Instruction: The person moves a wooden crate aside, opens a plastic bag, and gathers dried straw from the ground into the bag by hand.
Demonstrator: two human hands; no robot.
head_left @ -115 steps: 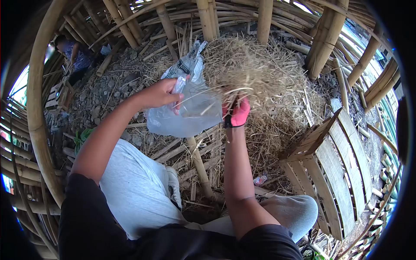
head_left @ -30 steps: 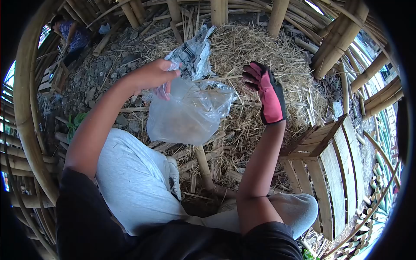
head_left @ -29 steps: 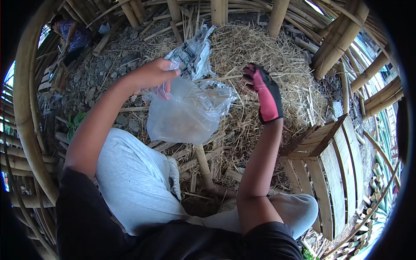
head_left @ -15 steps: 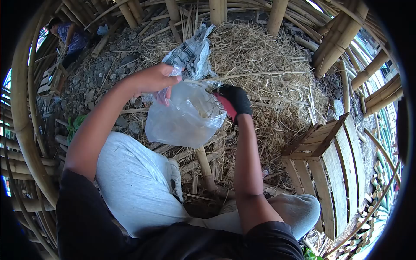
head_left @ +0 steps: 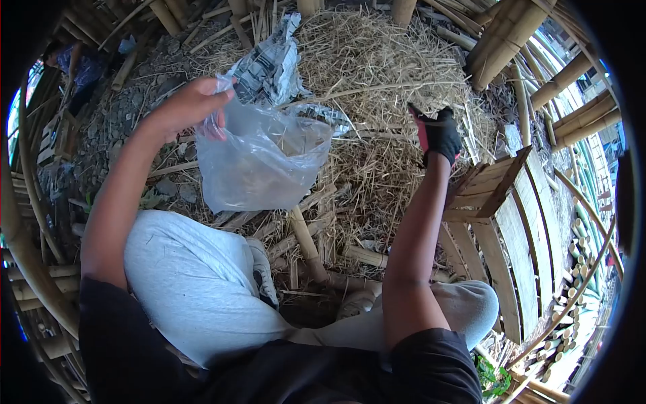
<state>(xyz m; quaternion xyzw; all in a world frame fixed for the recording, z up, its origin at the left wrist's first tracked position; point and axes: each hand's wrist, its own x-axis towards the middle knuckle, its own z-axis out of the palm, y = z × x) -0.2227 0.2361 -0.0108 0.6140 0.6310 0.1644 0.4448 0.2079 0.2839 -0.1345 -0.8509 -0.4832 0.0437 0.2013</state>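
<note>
Left of centre in the frame, the left hand [head_left: 190, 113] pinches the rim of a translucent plastic bag [head_left: 259, 175] between thumb and fingers. Right of centre, the gloved right hand [head_left: 434, 128] is spread above the straw [head_left: 380, 71], thumb apart from the fingers, nothing visibly gripped. The bag looks dimly tan inside, so seems partly filled; plenty of straw remains loose across the upper middle, beside crumpled newspaper [head_left: 268, 66].

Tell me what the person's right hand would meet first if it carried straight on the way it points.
Probably the loose straw: the gloved right hand points away from the body, over the heap. Depth is unclear from this single view, so it may already touch some.
</note>
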